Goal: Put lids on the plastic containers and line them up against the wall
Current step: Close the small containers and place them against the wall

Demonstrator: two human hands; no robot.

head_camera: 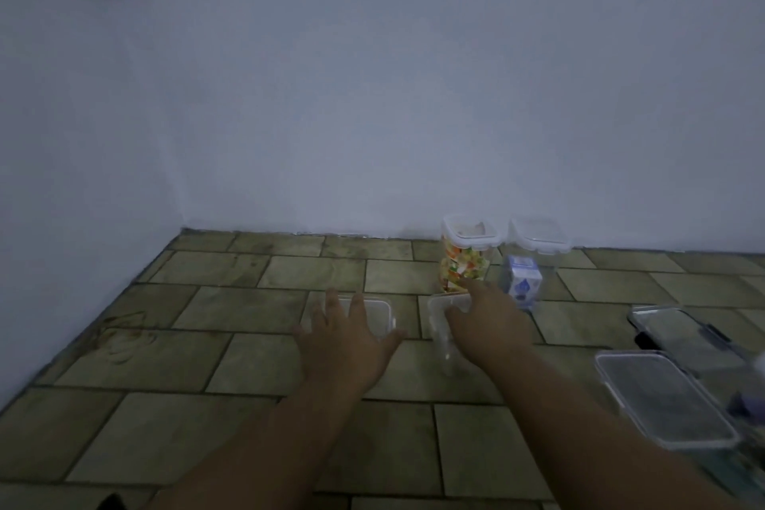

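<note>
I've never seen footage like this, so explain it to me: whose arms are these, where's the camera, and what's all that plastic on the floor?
There is no machine here. A person wears a camera on the head, looking down at their own arms. The left hand is spread open over a clear lid or low box; blur hides which. The right hand grips a tall clear container. On the tiled floor, by the wall, stand two lidded containers: a colourful-filled one and a carton-holding one. Flat boxes lie at right.

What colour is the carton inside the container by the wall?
The carton is white with blue print; head view.
</note>
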